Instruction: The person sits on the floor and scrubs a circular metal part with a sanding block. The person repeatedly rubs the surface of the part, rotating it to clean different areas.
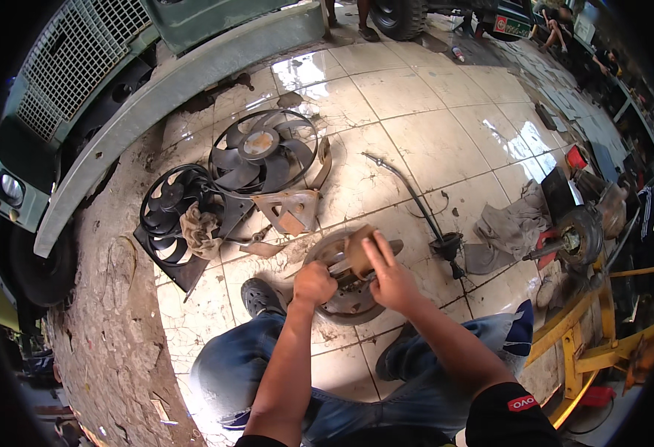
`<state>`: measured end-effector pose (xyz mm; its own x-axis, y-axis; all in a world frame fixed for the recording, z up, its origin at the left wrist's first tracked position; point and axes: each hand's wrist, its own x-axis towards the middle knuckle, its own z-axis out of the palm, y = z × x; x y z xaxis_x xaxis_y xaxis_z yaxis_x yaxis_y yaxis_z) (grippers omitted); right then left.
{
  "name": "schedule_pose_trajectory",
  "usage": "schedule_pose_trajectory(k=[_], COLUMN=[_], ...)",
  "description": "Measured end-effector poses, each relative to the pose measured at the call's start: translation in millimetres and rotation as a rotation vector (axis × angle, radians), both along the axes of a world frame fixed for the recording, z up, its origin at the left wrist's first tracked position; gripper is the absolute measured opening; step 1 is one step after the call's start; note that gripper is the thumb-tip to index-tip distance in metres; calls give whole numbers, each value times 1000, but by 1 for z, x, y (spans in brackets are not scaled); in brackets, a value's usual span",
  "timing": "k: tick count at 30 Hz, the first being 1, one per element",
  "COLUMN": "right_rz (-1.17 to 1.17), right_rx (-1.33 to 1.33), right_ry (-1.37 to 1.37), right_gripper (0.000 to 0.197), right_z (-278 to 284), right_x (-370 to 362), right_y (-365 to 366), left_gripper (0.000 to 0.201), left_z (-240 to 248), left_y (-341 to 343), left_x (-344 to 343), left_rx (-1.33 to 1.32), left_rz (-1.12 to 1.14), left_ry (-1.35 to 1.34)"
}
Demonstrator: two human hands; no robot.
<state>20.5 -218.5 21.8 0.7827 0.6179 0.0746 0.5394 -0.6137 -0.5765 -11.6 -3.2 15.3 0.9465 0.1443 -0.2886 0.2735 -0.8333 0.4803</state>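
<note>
Between my feet, a round metal brake plate [348, 311] lies on the tiles. A curved brown brake shoe [359, 252] is tilted up over its far side. My right hand [394, 281] grips the shoe, with two fingers stretched along its outer face and the thumb lower down. My left hand [315, 284] is closed in a fist at the plate's left side, next to the shoe's metal edge. What lies inside that fist is hidden. Small parts in the plate's middle are partly covered by my hands.
Two black cooling fans [263, 149] [172, 200], a crumpled rag [201, 232] and a rusty bracket [288, 210] lie ahead on the left. A rod with a rubber boot [446, 243] lies to the right, near grey cloth [514, 222] and a yellow frame [571, 350]. A vehicle bumper [170, 97] borders the left.
</note>
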Motion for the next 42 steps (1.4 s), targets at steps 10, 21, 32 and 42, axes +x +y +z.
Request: schedule_pose_trajectory(k=[10, 21, 32, 42], right_rz=[5, 39, -58, -21], right_rx=[105, 109, 71, 23], right_ry=[2, -86, 14, 15], right_gripper=[91, 94, 93, 100], right_z=[6, 2, -3, -7], right_x=[-3, 7, 8, 5], right_y=[7, 3, 5, 4], left_gripper=[31, 31, 30, 46], left_z=[3, -2, -1, -3], left_y=[-4, 1, -1, 2], left_x=[15, 13, 9, 11], left_rx=[-31, 37, -30, -2], left_rz=[61, 8, 11, 19], left_ry=[94, 50, -73, -22])
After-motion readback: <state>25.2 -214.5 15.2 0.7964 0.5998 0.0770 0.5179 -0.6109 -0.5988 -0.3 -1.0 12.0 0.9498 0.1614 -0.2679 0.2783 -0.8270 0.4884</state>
